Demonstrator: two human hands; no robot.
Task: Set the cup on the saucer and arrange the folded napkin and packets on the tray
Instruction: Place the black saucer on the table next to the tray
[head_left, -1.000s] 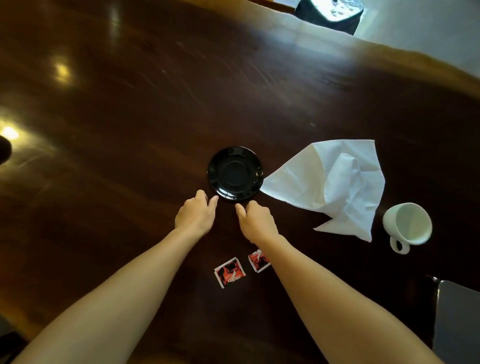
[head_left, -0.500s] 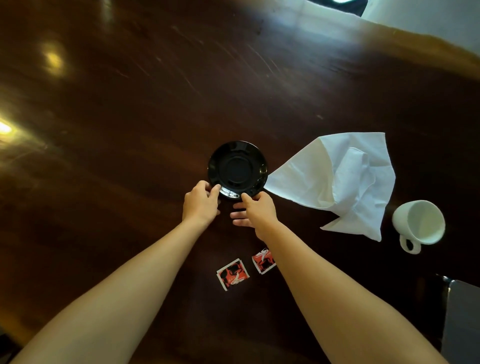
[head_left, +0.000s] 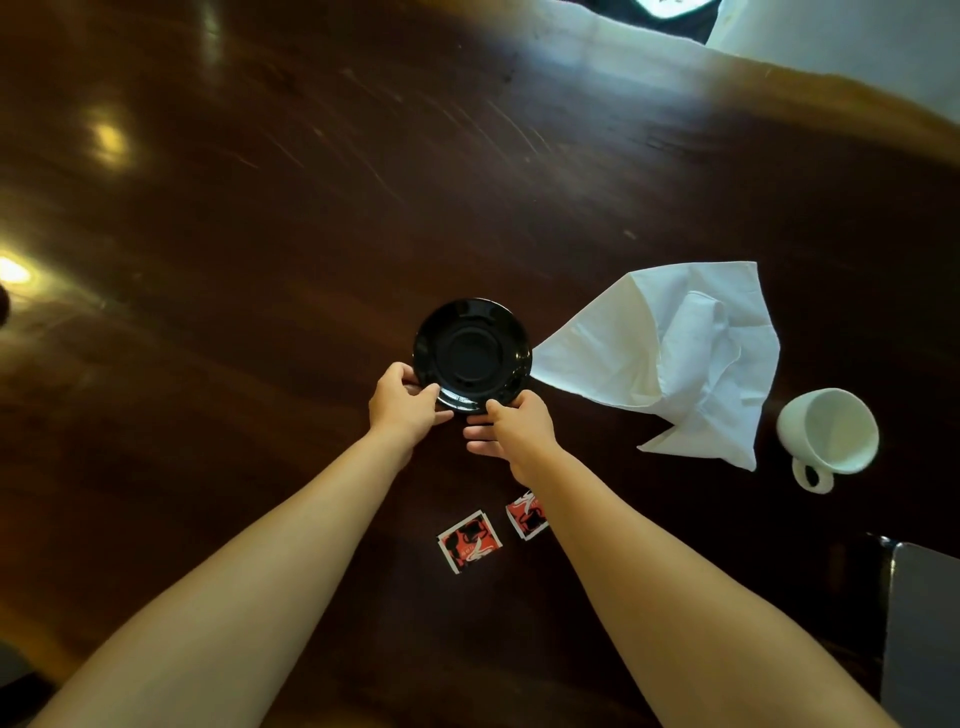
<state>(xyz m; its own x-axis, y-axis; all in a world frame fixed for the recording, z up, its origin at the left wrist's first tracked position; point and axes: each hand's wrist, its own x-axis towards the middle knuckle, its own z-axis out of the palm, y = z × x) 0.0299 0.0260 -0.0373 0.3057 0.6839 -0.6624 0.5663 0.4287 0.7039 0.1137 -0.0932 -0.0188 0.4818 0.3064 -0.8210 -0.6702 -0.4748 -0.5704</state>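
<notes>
Now saucer (head_left: 471, 354) bare, cup (head_left: 830, 430) empty, apart

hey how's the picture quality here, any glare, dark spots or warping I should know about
Head view: warm lamp glare spots on the glossy dark table at left, washed-out daylight at the top right edge; the black saucer nearly blends into the wood, showing only rim highlights; the white napkin and cup read clearly; wide-angle warping bends the table edge and stretches the forearms.

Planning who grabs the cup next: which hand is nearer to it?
Right. The right hand grips the saucer on its cup-facing side; the left hand grips its far side. The cup lies beyond the napkin.
</notes>
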